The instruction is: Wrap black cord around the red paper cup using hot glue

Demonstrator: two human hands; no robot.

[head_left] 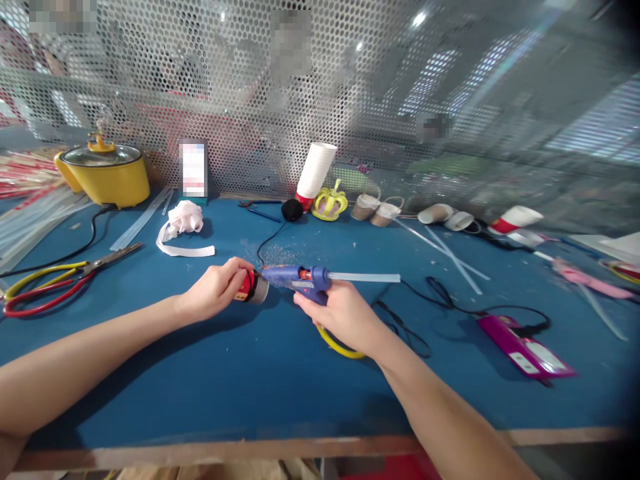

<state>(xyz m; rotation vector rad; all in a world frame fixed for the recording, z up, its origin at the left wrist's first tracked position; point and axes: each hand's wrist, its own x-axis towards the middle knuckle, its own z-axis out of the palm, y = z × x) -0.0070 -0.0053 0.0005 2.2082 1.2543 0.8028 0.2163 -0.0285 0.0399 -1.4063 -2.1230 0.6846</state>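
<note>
My left hand [213, 292] is closed around a small red paper cup [243, 287] lying on its side, with a black band around it near its open end. My right hand [353, 317] grips a blue hot glue gun [315, 285], whose nozzle meets the cup's black band or lies just beside it. From the gun's back end sticks a clear glue stick [370, 277]. A thin black string runs from a ball of black yarn [293, 210] toward the cup. Below my right hand a yellow scissor-like handle [343, 348] shows, its other parts hidden.
Red-and-yellow-handled scissors [65, 280] lie left, below a yellow electric pot [120, 177]. Crumpled pale ribbon [185, 219], a phone [194, 170], stacked paper cups [317, 170] and a yellow crown-shaped basket [330, 202] line the back. A purple power strip [525, 350] with cords lies right.
</note>
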